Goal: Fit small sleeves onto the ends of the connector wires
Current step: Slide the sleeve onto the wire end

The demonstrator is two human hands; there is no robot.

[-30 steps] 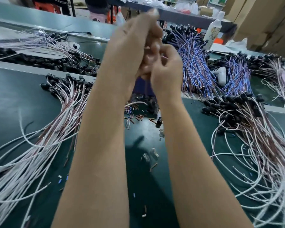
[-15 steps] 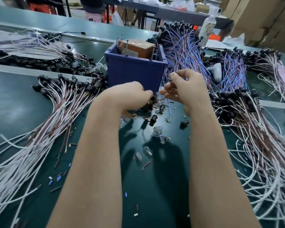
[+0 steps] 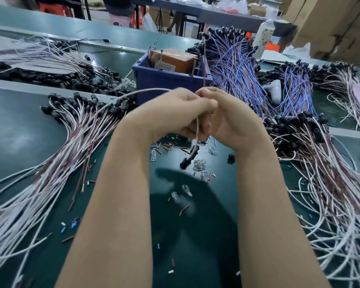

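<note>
Both hands have come together since the earlier view: a white wire [image 3: 133,93] arcs into my left hand [image 3: 175,113], which grips it, a black connector [image 3: 188,160] dangles below over the counter [image 3: 29,132], and my right hand [image 3: 237,123] curls against the left, so I judge a sleeve is going on, though I cannot tell what the right pinches.

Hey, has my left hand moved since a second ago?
Yes. The left hand dropped: it hid the bin then, and is now down at the bin's lower front edge.
</note>
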